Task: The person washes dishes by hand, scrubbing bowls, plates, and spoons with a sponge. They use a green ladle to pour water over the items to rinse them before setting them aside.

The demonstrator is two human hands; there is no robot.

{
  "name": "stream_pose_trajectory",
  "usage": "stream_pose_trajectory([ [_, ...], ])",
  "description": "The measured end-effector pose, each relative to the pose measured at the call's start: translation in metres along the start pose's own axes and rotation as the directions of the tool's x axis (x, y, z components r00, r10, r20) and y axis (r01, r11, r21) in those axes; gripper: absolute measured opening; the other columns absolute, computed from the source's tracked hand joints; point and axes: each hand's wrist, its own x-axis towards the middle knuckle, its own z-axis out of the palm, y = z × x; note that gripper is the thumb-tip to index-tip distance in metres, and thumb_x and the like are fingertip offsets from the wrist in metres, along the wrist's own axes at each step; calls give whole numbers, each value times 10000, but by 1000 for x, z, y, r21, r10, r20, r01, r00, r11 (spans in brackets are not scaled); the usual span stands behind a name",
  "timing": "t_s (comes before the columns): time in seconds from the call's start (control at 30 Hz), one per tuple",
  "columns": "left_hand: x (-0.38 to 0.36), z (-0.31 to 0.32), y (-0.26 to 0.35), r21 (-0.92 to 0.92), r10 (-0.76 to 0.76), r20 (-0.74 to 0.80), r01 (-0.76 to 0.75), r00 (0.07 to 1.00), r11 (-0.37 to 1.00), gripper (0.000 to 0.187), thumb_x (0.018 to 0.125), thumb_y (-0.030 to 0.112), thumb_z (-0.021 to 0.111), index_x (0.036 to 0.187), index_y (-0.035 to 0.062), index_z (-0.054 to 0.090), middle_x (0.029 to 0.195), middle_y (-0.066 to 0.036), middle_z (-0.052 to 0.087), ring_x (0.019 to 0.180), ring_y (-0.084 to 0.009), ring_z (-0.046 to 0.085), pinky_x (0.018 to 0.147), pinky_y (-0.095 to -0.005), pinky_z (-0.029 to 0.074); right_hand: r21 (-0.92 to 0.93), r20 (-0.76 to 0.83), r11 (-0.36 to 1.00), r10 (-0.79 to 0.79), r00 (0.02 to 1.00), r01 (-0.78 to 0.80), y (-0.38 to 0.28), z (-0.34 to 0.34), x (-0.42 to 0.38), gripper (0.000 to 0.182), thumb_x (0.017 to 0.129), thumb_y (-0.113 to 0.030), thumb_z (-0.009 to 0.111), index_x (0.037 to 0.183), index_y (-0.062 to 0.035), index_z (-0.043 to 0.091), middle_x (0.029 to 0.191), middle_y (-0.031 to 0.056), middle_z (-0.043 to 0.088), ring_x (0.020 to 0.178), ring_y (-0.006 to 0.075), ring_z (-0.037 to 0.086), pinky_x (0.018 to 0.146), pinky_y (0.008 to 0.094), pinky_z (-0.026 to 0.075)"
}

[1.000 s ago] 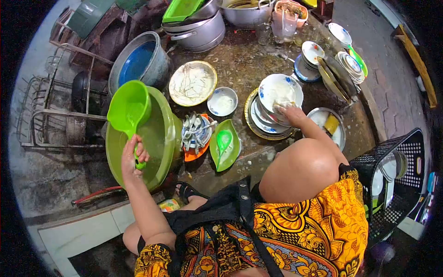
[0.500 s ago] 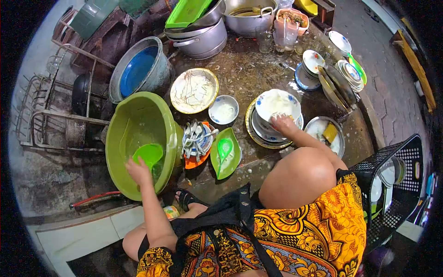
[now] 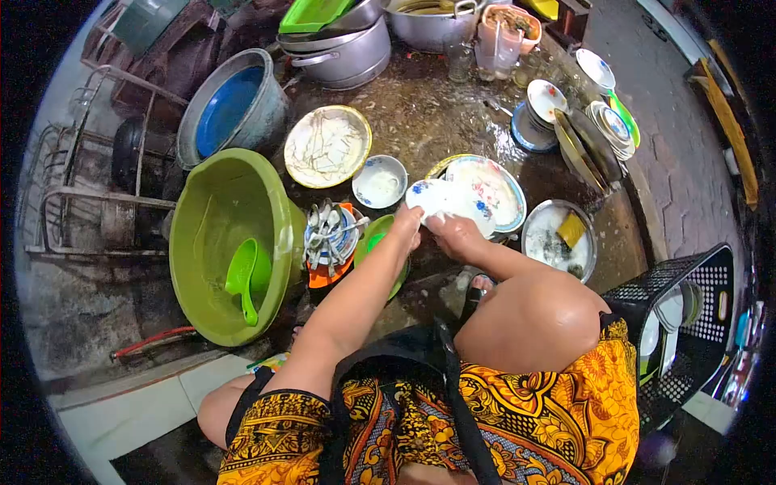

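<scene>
My left hand (image 3: 406, 229) and my right hand (image 3: 455, 236) come together on a white bowl with blue flowers (image 3: 440, 194), tilted and wet with suds. The left fingers grip its left edge, and the right hand holds its near side. Just beyond lies a soapy flowered plate (image 3: 505, 190) on a stack. Inside the olive-green basin (image 3: 279, 206) rests a bright green dipper (image 3: 247, 275), apart from my hands. Partly behind my left forearm is a green leaf-shaped dish (image 3: 398, 279). A small soapy bowl (image 3: 380, 183) sits left of the held bowl.
Spoons on stacked dishes (image 3: 331, 234) stand beside the basin. A metal pan (image 3: 533, 250) holds suds and a yellow sponge (image 3: 571, 230). Further off are a yellow-rimmed plate (image 3: 327, 145), a grey bucket (image 3: 271, 109) and large pots (image 3: 347, 65). A black crate (image 3: 679, 356) is at the right.
My left hand has let go of the green dipper, which now lies in the basin, and moved right to the bowl. The bowl has been lifted off the stack, uncovering a flowered plate.
</scene>
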Motion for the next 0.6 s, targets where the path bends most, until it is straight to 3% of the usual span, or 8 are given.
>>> stream_pose_trajectory([
  [0.03, 3, -4, -7, -3, 25, -50, -25, 998, 1000, 425, 777, 128, 480, 1182, 32, 401, 1022, -123, 534, 899, -212, 524, 688, -301, 452, 10, 0, 1000, 10, 1000, -10, 0, 0, -6, 205, 810, -211, 473, 945, -63, 517, 819, 167, 553, 749, 326, 541, 681, 379, 436],
  [0.13, 25, -29, -33, -91, 155, -117, -166, 981, 982, 412, 789, 58, 450, 1186, -20, 376, 1078, -140, 515, 948, -227, 518, 784, -319, 433, -380, 176, 697, -590, 788, 607, 22, -5, -1, 322, 873, -329, 399, 1020, -80, 541, 1028, 163, 533, 953, 230, 518, 802, 350, 403],
  [0.23, 14, -31, -26, -72, 256, -136, -267, 957, 961, 365, 796, 49, 442, 1148, -43, 413, 1072, -149, 524, 965, -233, 521, 826, -323, 413, -49, -103, 881, -473, 875, 471, 56, -20, 13, 292, 875, -270, 406, 1037, -61, 531, 1026, 168, 534, 943, 214, 530, 795, 343, 423],
  [0.27, 6, -25, -21, -8, 259, -127, -262, 958, 965, 353, 845, 116, 429, 1160, -43, 406, 1079, -151, 521, 968, -225, 512, 841, -312, 395, -93, -73, 995, -51, 996, 44, 41, -33, 15, 288, 885, -222, 380, 1066, -42, 512, 1031, 164, 532, 945, 211, 538, 787, 342, 441],
  [0.3, 2, -19, -20, -9, 252, -121, -255, 960, 967, 353, 845, 116, 429, 1160, -43, 406, 1079, -151, 521, 968, -225, 512, 841, -312, 395, -173, -72, 984, -46, 996, 33, -2, -48, -3, 275, 871, -177, 373, 1073, -48, 508, 1003, 174, 545, 929, 251, 550, 765, 379, 446],
  [0.37, -2, -5, -19, 100, 241, -107, -231, 964, 968, 371, 891, 201, 389, 1190, -18, 387, 1104, -142, 501, 958, -198, 497, 828, -316, 396, -535, -277, 842, -255, 926, 72, 18, -33, 20, 295, 846, -163, 397, 1115, -83, 487, 1011, 210, 536, 943, 331, 529, 802, 427, 418],
  [0.43, 7, -2, -24, 106, 217, -69, -210, 974, 972, 413, 907, 294, 343, 1187, -4, 399, 1086, -136, 507, 947, -192, 489, 821, -303, 388, -330, -249, 880, -429, 868, 341, 32, -7, 41, 350, 837, -224, 439, 1181, -166, 466, 1145, 227, 464, 1040, 352, 470, 882, 363, 380],
  [0.6, 10, -21, -1, -24, 235, -148, -241, 961, 970, 453, 898, 357, 338, 1139, -15, 434, 1057, -125, 525, 915, -196, 524, 781, -308, 427, -472, 159, 747, -451, 878, 469, 18, -6, 2, 386, 845, -354, 400, 1216, -247, 407, 1229, 184, 405, 1010, 388, 465, 855, 432, 393],
])
